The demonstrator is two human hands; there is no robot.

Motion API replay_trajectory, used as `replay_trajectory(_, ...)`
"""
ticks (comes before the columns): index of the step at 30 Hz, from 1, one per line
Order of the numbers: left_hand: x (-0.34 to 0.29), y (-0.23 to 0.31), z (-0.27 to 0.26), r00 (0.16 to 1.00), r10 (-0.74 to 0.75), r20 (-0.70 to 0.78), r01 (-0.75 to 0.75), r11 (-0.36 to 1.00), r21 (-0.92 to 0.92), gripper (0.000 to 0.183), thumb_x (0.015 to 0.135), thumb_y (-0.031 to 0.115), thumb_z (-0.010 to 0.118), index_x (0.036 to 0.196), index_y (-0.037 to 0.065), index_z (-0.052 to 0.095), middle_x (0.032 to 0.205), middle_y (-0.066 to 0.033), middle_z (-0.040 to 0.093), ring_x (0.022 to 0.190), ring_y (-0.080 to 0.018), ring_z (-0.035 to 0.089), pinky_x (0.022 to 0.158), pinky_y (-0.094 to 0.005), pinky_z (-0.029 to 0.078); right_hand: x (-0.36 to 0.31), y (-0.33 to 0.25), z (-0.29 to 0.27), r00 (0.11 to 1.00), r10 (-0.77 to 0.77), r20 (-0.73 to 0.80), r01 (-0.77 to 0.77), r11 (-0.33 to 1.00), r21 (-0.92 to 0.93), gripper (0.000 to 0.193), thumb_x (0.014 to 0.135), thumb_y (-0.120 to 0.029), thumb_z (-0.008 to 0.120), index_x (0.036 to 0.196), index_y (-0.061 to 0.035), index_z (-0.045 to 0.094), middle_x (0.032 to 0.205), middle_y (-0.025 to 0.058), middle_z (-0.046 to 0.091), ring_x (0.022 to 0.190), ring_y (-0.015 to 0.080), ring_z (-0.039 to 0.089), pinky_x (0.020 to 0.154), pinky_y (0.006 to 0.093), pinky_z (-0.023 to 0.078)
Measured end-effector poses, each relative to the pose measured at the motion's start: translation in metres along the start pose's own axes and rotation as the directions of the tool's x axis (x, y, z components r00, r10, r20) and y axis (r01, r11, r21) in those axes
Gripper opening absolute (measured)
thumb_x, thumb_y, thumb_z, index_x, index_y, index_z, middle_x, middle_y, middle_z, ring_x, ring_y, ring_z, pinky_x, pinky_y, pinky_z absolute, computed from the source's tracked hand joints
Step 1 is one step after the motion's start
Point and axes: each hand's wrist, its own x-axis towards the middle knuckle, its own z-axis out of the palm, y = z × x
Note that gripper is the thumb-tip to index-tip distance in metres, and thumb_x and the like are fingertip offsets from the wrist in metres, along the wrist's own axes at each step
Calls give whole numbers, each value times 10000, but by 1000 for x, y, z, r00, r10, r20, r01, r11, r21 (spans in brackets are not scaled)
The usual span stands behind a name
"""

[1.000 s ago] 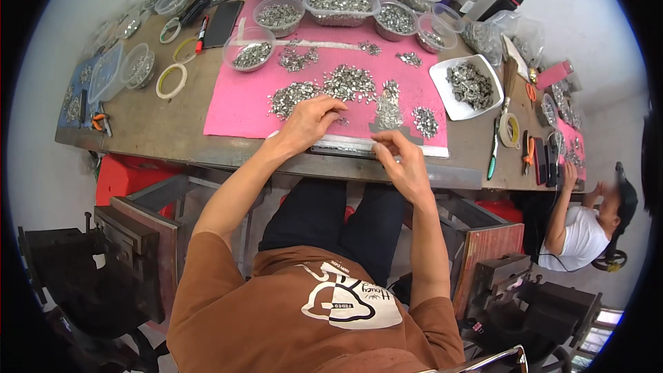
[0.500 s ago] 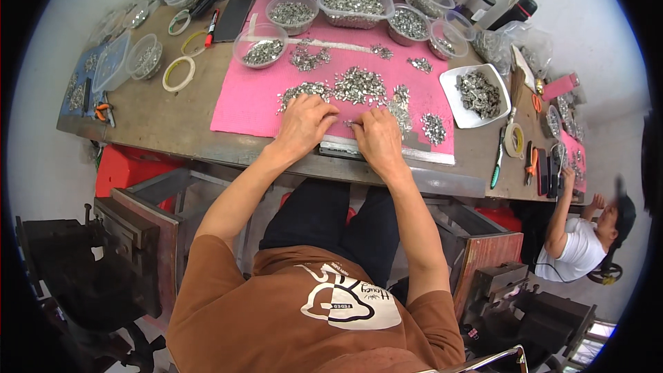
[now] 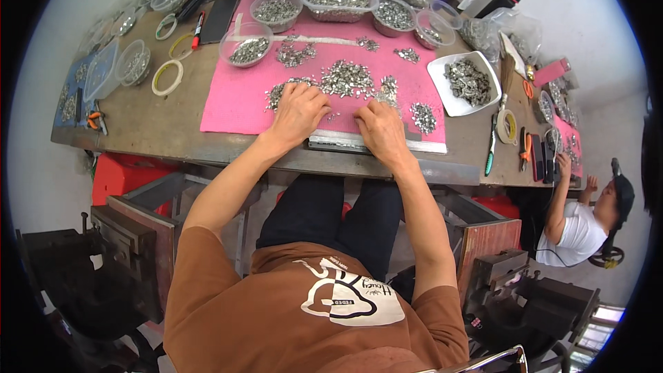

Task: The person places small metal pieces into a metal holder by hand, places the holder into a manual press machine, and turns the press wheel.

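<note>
My left hand (image 3: pixel 298 113) lies over the near edge of a pile of small silvery metal pieces (image 3: pixel 282 94), its fingers curled and thumb drawn in. My right hand (image 3: pixel 381 130) is bent with thumb and fingertips together, a short gap away on the right. Whatever either hand pinches is too small to make out. A few loose metal bits (image 3: pixel 333 117) rest on the pink mat (image 3: pixel 235 107) between the hands. Just in front of them, a dark bar with a pale top strip (image 3: pixel 338 142) runs along the mat's near edge. A larger heap of pieces (image 3: pixel 347 79) sits beyond.
Clear plastic tubs of metal pieces (image 3: pixel 338 10) line the back. To the right stand a white square dish (image 3: pixel 449 100), a green-handled brush (image 3: pixel 490 155) and tape roll (image 3: pixel 507 128). Another tape roll (image 3: pixel 167 88) lies left. A co-worker (image 3: pixel 580 224) sits at the far right.
My right hand has shifted a little to the right, widening the gap between the hands and uncovering the loose bits. The whole view has drifted slightly; my left hand keeps its place by the pile.
</note>
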Motion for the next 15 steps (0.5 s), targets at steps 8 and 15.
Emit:
replay_trajectory(8, 1, 2, -5, 1000, -22, 1, 22, 999, -25, 80, 864, 125, 718, 902, 64, 683, 861, -71, 633, 888, -268, 586, 888, -410, 413, -4, 11, -8, 993, 108, 52, -113, 988, 103, 82, 825, -64, 722, 896, -41, 689, 862, 120, 610, 868, 325, 613, 765, 442, 489)
replay_trajectory(15, 1, 57, -24, 971, -176, 161, 234, 832, -503, 65, 927, 55, 645, 971, 10, 633, 890, -117, 651, 805, -307, 601, 748, -394, 473, -6, 12, -13, 995, 56, 86, -61, 996, 61, 89, 835, -65, 717, 916, -30, 702, 853, 127, 600, 863, 339, 605, 766, 449, 488)
